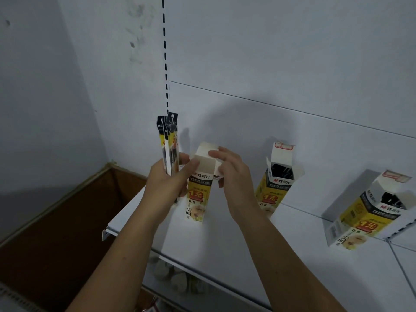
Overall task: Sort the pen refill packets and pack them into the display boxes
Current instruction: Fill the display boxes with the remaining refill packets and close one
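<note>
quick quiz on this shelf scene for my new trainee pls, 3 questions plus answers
1. True or false: the left hand grips a bundle of slim black-and-yellow pen refill packets.
2. How many yellow-and-white cardboard display boxes are on the white metal shelf? A) two B) three C) five
3. Fill in: the right hand pinches the white top flap of the ______ box.

Key: 1 true. 2 B. 3 leftmost, that is the leftmost box.
</note>
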Action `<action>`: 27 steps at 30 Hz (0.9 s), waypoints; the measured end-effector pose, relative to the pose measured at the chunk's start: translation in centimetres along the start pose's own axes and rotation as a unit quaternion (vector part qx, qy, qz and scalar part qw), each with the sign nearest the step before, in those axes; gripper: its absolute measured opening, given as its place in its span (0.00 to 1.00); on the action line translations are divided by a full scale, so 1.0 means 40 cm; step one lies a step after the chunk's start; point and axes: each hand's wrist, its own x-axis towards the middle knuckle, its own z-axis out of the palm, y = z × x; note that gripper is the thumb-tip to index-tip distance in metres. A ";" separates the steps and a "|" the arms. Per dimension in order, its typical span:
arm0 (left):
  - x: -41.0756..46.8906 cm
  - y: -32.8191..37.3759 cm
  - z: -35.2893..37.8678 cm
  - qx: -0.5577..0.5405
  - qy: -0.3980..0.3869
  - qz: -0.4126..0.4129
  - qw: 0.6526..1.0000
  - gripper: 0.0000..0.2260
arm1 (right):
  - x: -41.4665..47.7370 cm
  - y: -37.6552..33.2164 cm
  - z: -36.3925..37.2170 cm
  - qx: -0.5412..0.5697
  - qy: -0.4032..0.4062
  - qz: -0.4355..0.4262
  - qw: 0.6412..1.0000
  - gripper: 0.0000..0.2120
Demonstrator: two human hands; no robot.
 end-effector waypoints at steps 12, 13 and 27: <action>-0.001 0.007 0.024 -0.172 -0.021 -0.089 0.981 0.04 | 0.004 0.005 -0.011 -0.003 -0.035 0.059 0.998 0.18; -0.001 0.008 0.027 -0.170 -0.019 -0.085 0.982 0.04 | 0.008 0.006 -0.016 -0.008 -0.030 0.059 0.998 0.19; -0.039 0.032 -0.016 -0.199 0.012 -0.070 0.977 0.15 | -0.053 -0.020 -0.025 -0.212 0.063 -0.215 0.951 0.15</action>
